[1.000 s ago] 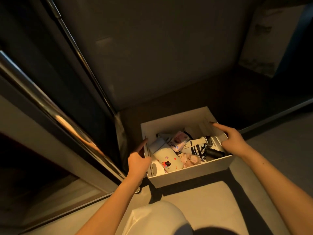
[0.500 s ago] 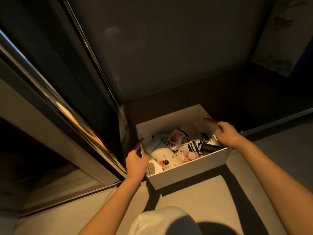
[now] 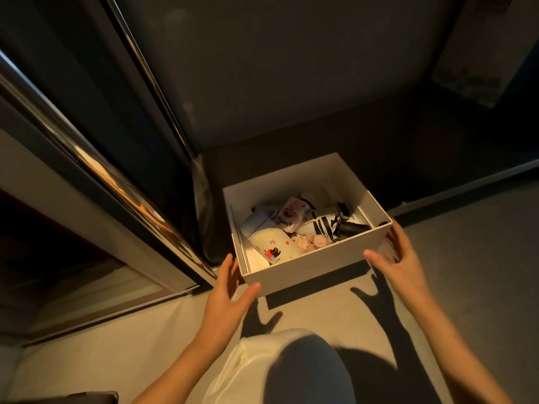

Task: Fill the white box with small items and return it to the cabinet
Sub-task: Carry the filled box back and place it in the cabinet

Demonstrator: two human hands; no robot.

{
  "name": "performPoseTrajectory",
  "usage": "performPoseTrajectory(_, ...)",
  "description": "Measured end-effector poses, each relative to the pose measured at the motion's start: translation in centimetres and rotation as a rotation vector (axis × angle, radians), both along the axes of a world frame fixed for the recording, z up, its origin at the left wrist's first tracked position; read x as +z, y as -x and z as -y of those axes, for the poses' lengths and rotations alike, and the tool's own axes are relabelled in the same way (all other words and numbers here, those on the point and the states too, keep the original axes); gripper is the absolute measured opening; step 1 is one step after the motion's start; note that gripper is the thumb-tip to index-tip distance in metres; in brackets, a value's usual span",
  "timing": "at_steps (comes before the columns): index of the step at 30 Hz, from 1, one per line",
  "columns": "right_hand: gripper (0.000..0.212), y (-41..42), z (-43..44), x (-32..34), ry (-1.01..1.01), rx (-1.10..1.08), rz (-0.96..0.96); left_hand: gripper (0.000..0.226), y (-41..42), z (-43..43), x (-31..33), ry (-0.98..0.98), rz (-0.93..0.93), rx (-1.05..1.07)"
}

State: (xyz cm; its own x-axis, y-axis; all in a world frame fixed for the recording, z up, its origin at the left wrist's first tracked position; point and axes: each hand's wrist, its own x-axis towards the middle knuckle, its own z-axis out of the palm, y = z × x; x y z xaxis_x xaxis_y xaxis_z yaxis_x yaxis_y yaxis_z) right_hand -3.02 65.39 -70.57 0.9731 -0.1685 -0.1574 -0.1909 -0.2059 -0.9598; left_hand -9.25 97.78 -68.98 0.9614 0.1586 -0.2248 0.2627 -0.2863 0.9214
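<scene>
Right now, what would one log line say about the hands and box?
white box: holds small items, at cabinet opening | left hand: open, near-left corner | right hand: open, near-right corner

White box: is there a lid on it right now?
No, the box is open on top, with a cup and other small items showing inside.

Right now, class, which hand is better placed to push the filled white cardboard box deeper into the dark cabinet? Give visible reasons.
Probably the right hand: it brackets the white cardboard box's near right corner, with grey floor beside it. The left hand sits in the gap beside the metal door frame.
</scene>
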Motion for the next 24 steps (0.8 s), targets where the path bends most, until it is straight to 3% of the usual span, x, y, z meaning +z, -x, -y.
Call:
performPoseTrajectory(2,0.108,0.3,-0.9,-1.5,0.067,-0.001,-0.011,0.084,1.0,1.0,-1.6,-0.123,0.000,0.033)
performPoseTrajectory(5,0.121,-0.5,-2.5,-2.9,0.082,-0.033,-0.013,0.080,1.3,2.7,-3.2,-0.150,-0.013,0.076)
performPoseTrajectory(9,0.115,-1.4,-4.0,-3.5,0.093,-0.162,0.041,0.060,0.6,4.1,-4.3,-0.168,0.051,0.209)
performPoseTrajectory(13,0.112,-2.7,-3.8,-3.7,0.077,-0.137,0.061,0.028,-0.4,4.5,-4.0,-0.163,0.128,0.279)
performPoseTrajectory(24,0.108,-5.5,-4.2,-3.5,0.042,-0.124,0.110,0.030,-3.6,4.0,-3.8,-0.161,0.181,0.281)
